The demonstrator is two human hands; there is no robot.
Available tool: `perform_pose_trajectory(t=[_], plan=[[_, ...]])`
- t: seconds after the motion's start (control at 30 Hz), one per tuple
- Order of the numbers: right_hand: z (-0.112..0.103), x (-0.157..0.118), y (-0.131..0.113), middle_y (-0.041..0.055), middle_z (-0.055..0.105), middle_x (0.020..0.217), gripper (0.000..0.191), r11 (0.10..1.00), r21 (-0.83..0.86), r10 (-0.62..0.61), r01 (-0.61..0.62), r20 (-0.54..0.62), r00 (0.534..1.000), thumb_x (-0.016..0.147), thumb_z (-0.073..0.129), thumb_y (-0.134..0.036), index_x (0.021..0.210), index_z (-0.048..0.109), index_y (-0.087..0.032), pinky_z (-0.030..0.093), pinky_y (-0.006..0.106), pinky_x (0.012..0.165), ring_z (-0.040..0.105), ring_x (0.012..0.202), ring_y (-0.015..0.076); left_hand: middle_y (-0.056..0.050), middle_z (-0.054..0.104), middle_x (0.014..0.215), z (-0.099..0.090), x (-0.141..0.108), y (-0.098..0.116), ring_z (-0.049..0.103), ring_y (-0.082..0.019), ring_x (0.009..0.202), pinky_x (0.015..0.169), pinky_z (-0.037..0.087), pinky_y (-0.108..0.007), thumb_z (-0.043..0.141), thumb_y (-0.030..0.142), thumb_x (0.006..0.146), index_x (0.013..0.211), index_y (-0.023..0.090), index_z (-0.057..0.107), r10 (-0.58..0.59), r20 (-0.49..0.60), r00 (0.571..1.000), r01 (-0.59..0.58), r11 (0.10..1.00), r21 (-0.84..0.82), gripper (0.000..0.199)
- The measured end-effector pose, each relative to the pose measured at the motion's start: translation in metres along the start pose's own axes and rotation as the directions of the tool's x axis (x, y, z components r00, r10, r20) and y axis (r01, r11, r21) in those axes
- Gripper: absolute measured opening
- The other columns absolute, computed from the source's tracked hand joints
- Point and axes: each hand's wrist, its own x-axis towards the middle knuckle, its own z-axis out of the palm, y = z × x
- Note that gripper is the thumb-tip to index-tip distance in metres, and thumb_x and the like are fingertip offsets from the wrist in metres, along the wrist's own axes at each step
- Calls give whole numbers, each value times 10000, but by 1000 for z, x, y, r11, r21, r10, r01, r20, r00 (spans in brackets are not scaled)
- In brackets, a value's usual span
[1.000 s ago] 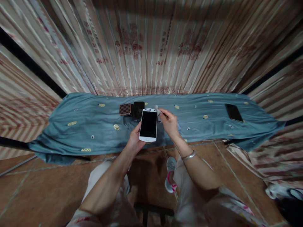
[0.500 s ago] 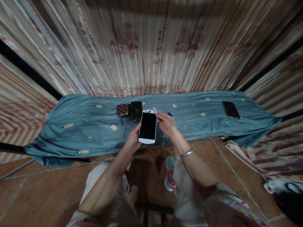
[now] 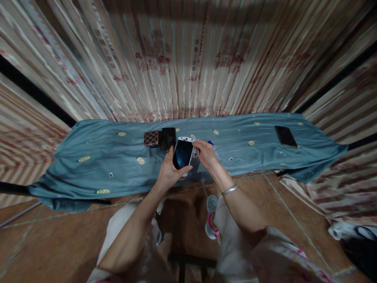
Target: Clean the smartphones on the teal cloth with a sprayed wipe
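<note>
A white smartphone [image 3: 183, 154] with a lit dark-blue screen is held above the cloth-covered bench, face up. My left hand [image 3: 171, 169] grips its left side and lower end, the thumb lying across the bottom of the front. At the upper right edge, my right hand [image 3: 206, 152] pinches the phone with its fingertips. A pale crumpled cloth or wipe [image 3: 195, 151] shows beside the phone, under the right fingers; whether they hold it is unclear. Just left of the phone lie a dark wallet-like object [image 3: 168, 137] and a brown checkered case [image 3: 151, 138].
Blue patterned cloth [image 3: 97, 157] covers the long bench. A black phone or tablet [image 3: 285, 136] lies toward its right end. Something with a blue cap [image 3: 210, 143] is partly behind my right hand. Striped curtains [image 3: 182, 78] hang behind and at both sides.
The phone's screen has gone from black to lit. My left thumb has moved from the side onto the phone's lower front. My right hand stays at the upper right edge.
</note>
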Motion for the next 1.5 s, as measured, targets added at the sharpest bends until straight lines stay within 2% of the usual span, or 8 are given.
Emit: perform_pose_trajectory(t=[0.13,0.3,0.47,0.63,0.87,1.13,1.27,1.5], plan=[[2,0,1,-48,660,591,197,999,-40,-21,21,-5,1000,533,772,-237,690,675,-168,409,195,498,554,503,75,-225,496,1325,0,-1,4,458,-363,1258,1038,372,-500,767,523,582,1445,85,276,78,18,997,-80,966,244,1085],[7,-1,6,-42,669,618,263,992,-99,-74,75,15,997,532,790,-288,733,672,-165,423,201,523,569,540,83,-235,474,1337,-3,2,4,437,-364,1274,1044,363,-510,756,389,615,1457,71,246,81,10,997,-81,961,265,1035],[11,-4,7,-26,693,675,317,980,-145,-128,138,77,989,553,794,-358,791,693,-176,464,222,562,603,594,109,-209,483,1358,0,6,1,456,-331,1269,1059,356,-450,794,275,562,1446,87,305,-89,-34,995,86,993,-79,1028],[12,-5,7,-5,723,806,301,929,-247,-213,277,256,943,700,694,-439,896,716,-211,516,282,740,660,760,151,-112,621,1191,1,4,12,627,-229,999,860,490,-351,805,234,561,1358,169,466,-385,97,918,369,737,-567,868],[7,-10,10,77,680,1146,298,591,-512,-436,623,448,781,848,529,-312,1049,709,-187,459,357,972,615,1083,207,-103,708,979,-4,-1,29,675,-209,843,665,529,-282,702,304,700,1049,109,657,-367,287,885,434,425,-795,403],[20,-45,14,77,610,1235,358,254,-551,-381,795,698,606,916,419,-170,1190,641,-232,449,356,999,565,1135,191,-18,701,773,-9,5,34,653,-127,721,694,521,-224,459,290,892,963,149,653,-488,234,841,371,204,-906,250],[21,-51,16,81,589,1252,398,124,-545,-377,829,747,547,927,384,-148,1258,586,-239,457,373,991,554,1113,197,-20,699,802,-9,5,29,642,-118,716,639,494,-200,484,299,887,1028,140,645,-505,214,836,366,224,-903,266],[12,-34,6,85,563,1303,416,86,-659,-430,748,652,624,937,343,-174,1278,575,-228,426,398,1043,522,1180,213,-59,706,862,-2,-5,27,637,-154,688,487,462,-227,544,331,830,1061,133,646,-388,287,876,440,400,-804,321]])
